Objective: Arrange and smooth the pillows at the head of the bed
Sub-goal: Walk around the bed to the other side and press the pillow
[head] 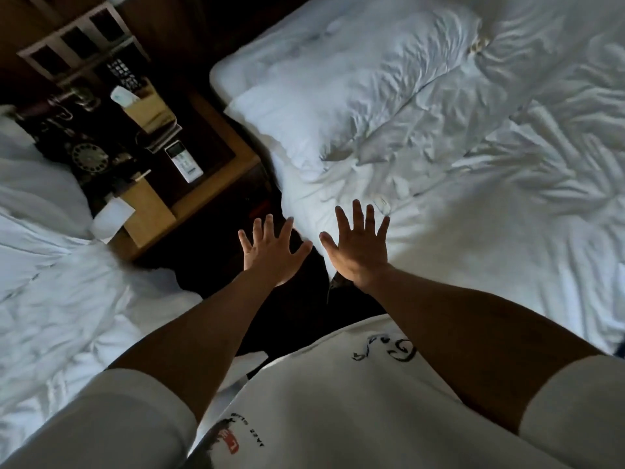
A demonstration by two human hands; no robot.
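Both hands, left hand (pixel 272 253) and right hand (pixel 360 247), are spread and empty; reach far to the rumpled pillow (pixel 341 96), then press flat and sweep outward.

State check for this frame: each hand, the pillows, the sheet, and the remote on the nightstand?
Left hand: open, fingers spread, holding nothing.
Right hand: open, fingers spread, holding nothing.
Near pillow: creased, lying flat.
Far pillow: creased, lying flat.
Sheet: rumpled.
Remote: face up on nightstand.

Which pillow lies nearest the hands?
The nearer pillow, at the bed's edge beside the nightstand; the second pillow lies beyond it.
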